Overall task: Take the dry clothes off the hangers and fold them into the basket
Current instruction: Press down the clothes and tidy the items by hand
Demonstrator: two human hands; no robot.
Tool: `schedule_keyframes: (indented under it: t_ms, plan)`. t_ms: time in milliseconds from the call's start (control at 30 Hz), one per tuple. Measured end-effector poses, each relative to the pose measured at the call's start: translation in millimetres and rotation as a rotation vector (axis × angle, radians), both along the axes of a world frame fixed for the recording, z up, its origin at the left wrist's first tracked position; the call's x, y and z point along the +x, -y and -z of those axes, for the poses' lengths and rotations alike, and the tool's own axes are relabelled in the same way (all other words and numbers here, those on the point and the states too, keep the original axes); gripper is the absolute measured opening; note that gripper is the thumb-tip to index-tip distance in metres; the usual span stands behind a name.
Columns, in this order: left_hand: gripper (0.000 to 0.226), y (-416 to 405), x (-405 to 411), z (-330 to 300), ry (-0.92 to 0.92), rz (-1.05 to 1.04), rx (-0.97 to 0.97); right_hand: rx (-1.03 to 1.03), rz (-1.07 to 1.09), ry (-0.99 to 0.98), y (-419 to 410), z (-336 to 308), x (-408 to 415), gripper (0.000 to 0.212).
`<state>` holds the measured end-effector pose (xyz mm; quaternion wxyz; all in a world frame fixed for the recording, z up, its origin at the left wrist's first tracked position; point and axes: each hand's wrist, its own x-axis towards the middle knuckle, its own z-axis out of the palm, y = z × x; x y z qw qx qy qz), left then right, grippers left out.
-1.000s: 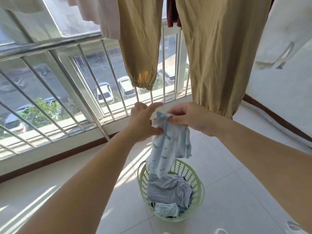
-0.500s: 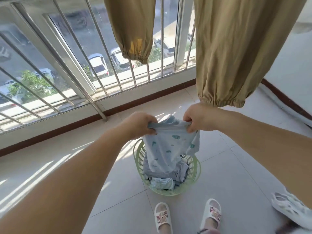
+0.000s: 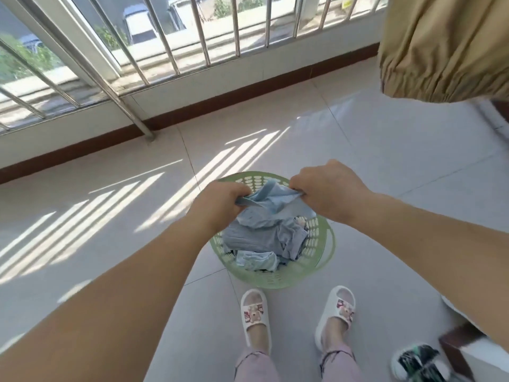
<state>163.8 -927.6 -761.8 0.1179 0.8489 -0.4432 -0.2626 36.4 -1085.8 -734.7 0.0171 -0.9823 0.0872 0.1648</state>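
Holding a pale blue garment directly over the green basket.

Left hand and right hand each gripped one end; folded clothes lay inside the basket.

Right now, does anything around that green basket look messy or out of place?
Mostly the clothes in the green basket: the grey garment and pale blue piece lie rumpled, not neatly folded. Both the left hand and right hand grip a light blue garment over it. Nothing has spilled onto the floor.

Hanging trouser leg upper right
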Motion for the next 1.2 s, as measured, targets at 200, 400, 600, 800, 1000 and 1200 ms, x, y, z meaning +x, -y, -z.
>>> schedule_keyframes:
  t_ms: [200,400,600,800,1000,1200]
  plan:
    - [0.025,-14,-30,99,-0.184,0.025,0.136,0.051,-0.083,-0.187,-15,94,-25,0.021]
    - [0.020,-32,-62,192,-0.301,0.154,0.399,0.211,-0.089,-0.390,-40,193,-50,0.020]
    - [0.023,-21,-54,252,-0.372,0.267,0.596,0.460,0.016,-0.645,-40,270,-46,0.025]
    - [0.027,7,-27,318,-0.337,0.208,0.624,0.479,0.100,-0.620,-16,337,-6,0.013]
    - [0.049,24,-14,385,-0.253,0.003,0.559,0.382,0.235,-0.460,-3,402,13,0.046]
    - [0.050,23,-29,397,-0.211,-0.045,0.506,0.416,0.277,-0.490,-7,417,-6,0.048]
